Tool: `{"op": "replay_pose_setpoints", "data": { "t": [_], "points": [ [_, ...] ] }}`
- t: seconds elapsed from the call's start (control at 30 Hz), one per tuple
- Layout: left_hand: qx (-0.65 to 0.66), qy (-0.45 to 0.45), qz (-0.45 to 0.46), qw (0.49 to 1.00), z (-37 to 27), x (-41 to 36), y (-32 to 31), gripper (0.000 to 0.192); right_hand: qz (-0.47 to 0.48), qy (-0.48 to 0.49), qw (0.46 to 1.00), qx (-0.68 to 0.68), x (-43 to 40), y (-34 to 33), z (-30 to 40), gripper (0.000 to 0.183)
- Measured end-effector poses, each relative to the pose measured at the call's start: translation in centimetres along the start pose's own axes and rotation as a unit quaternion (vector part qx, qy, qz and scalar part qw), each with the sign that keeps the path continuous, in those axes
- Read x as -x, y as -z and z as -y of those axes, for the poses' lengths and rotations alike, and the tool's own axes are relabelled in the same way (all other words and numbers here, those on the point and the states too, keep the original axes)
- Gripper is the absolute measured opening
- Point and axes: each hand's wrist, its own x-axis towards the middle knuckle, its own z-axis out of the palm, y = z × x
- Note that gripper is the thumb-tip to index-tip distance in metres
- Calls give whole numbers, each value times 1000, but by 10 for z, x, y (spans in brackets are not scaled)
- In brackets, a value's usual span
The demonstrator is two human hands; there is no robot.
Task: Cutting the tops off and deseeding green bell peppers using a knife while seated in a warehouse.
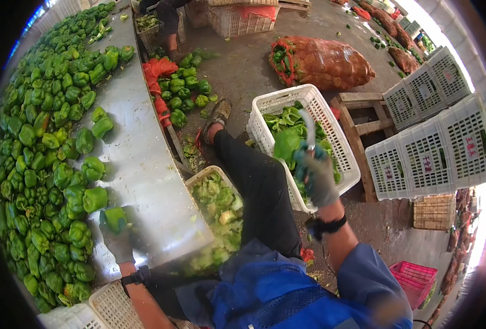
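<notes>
On the near part of the metal table (131,164), my gloved left hand (118,244) has its fingers around a green bell pepper (115,218). Beside it lies the large heap of green bell peppers (41,164). My gloved right hand (323,181) grips a knife with a curved blade (308,123), raised above a white plastic crate (345,164). Cut green pepper pieces (286,115) lie in that crate. A blurred green pepper piece (286,144) shows just left of my right hand; whether it is falling or resting cannot be told.
A crate of pepper cores and scraps (218,201) stands between the table and my leg. Whole peppers (185,88) and red netting (156,78) lie on the floor. Beyond are a full red mesh sack (325,61), a wooden pallet (356,135), white crates (428,156) and another person's leg (168,24).
</notes>
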Motion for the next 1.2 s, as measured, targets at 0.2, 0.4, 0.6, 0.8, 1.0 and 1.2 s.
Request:
{"op": "replay_pose_setpoints", "data": {
  "t": [0.2,0.4,0.6,0.8,1.0,1.2],
  "points": [
    [28,57,101,993,-48,39,12,77,-82,119,984,107,-39,31,-7,20],
    [-61,-41,231,970,-93,57,53,73,65,-5,991,119,21,-32,-41,23],
    [-232,-80,272,930,-121,51,60,80,212,-38,966,143,65,-87,-102,10],
    [-102,-80,117,985,-111,72,36,83,317,23,931,180,94,-113,-124,10],
    [269,133,-8,954,-90,121,16,65,393,152,867,268,124,-155,-122,25],
    [241,148,-89,955,-104,144,6,45,431,331,778,315,143,-194,-137,36]
  ]
}}
